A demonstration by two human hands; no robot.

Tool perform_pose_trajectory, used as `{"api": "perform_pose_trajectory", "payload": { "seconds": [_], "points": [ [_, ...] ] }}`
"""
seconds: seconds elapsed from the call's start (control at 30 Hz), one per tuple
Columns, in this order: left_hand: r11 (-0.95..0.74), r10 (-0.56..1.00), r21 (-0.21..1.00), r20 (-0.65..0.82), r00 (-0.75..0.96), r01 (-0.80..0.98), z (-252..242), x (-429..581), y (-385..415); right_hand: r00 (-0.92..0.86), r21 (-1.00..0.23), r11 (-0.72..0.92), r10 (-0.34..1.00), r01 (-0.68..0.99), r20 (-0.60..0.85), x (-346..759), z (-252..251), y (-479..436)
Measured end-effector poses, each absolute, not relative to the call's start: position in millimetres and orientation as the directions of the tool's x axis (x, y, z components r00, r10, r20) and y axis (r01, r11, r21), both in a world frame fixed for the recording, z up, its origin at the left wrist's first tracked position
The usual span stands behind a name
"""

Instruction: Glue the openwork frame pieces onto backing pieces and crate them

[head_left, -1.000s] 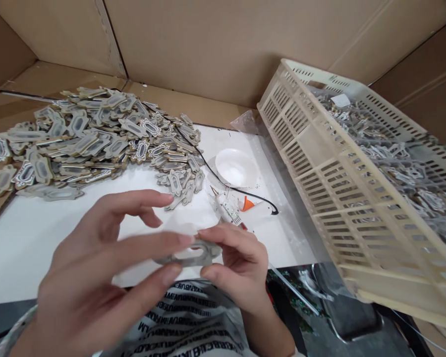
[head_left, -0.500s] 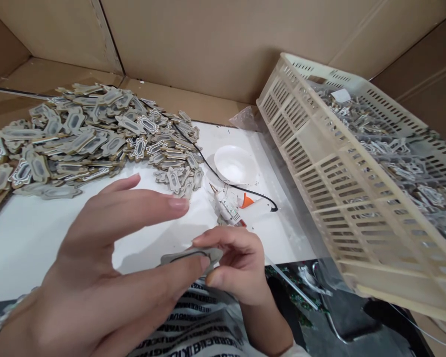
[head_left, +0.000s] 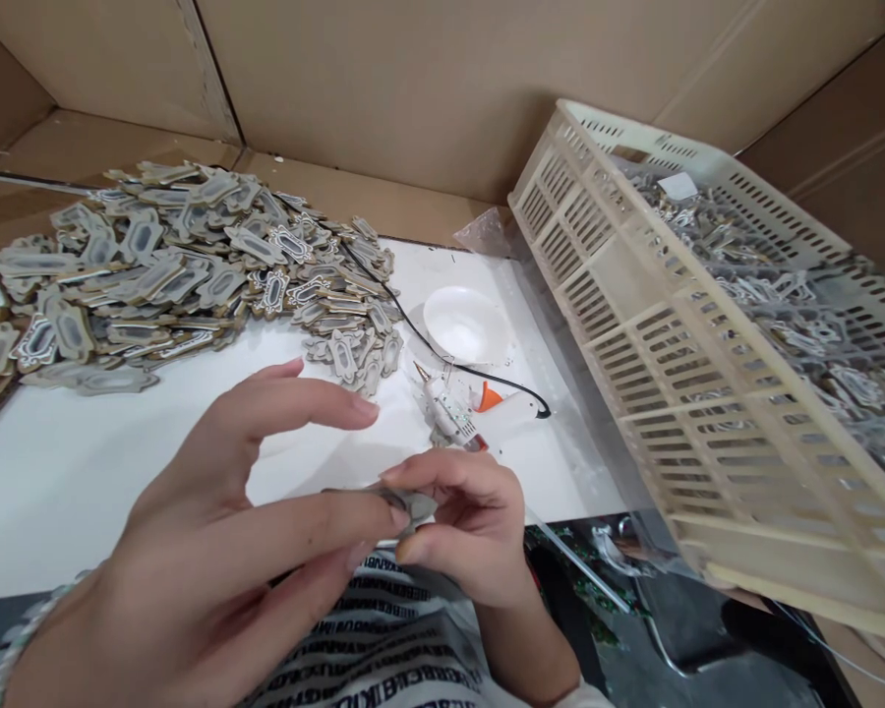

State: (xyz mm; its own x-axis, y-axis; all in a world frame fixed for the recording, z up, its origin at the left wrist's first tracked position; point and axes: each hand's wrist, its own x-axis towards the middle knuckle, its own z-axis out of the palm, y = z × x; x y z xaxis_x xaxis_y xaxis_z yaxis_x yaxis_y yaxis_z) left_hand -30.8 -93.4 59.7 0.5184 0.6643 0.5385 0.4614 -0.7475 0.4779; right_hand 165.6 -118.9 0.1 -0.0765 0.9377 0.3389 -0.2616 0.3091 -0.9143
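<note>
Close to me, low in the head view, both hands meet over one small flat grey plaque piece. My right hand pinches its right end between thumb and forefinger. My left hand presses a finger and thumb on its left part, with the other fingers stretched out above. The piece lies almost edge-on and is largely hidden by my fingers. Just beyond the hands a white glue gun with an orange trigger lies on the white board.
A big heap of similar grey-and-tan plaques covers the far left of the board. A white bowl and a black cable lie at centre. A tilted cream plastic crate full of grey parts stands at right. Cardboard walls enclose the back.
The plaque piece has turned from lying flat with its opening visible to nearly edge-on between my fingers. My left fingers have closed in over it. The right hand stays in place.
</note>
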Motion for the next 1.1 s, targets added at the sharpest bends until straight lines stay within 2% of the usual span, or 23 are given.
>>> {"api": "perform_pose_trajectory", "payload": {
  "seconds": [0.37, 0.57, 0.73, 0.87, 1.1],
  "points": [
    [-0.768, 0.64, 0.485, 0.551, 0.536, 0.418, 52, -32, -90, -0.025, -0.891, 0.283, 0.95, -0.355, 0.312, 158, -7, -118],
    [-0.707, 0.704, 0.508, 0.574, 0.418, 0.492, 53, -27, -92, -0.012, -0.891, 0.378, 0.919, -0.25, 0.393, 163, -3, -117],
    [-0.713, 0.69, 0.419, 0.563, 0.455, 0.562, 55, -27, -94, -0.019, -0.864, 0.501, 0.864, -0.046, 0.503, 166, 3, -115],
    [-0.704, 0.702, 0.415, 0.535, 0.471, 0.577, 56, -27, -93, -0.051, -0.824, 0.56, 0.828, 0.089, 0.558, 170, 8, -116],
    [-0.561, 0.825, 0.592, 0.337, 0.454, 0.579, 67, -23, -89, -0.151, -0.706, 0.668, 0.743, 0.236, 0.653, 175, 16, -112]
  ]
}}
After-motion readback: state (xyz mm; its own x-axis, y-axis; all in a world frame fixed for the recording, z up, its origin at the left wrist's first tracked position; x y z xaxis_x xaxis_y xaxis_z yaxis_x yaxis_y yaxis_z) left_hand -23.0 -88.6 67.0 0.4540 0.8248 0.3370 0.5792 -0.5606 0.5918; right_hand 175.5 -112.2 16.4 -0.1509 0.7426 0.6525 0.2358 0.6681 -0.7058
